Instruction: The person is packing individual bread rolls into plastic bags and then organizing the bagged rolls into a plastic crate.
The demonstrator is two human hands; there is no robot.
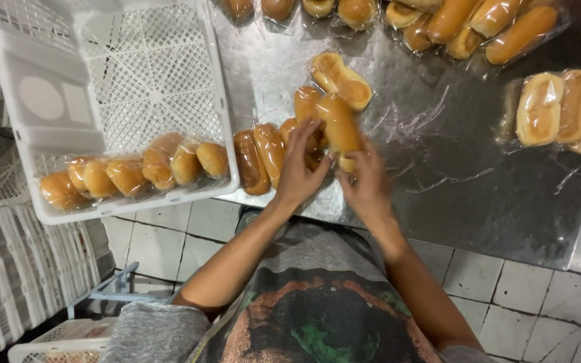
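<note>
so both hands are on the same bagged bun [339, 128] mid-table, its long axis running roughly 11 to 5 o'clock, left hand [300, 168] pinching the wrap at its 8 o'clock side and right hand [369, 185] gripping the near end at 5 o'clock, about equally close.
</note>
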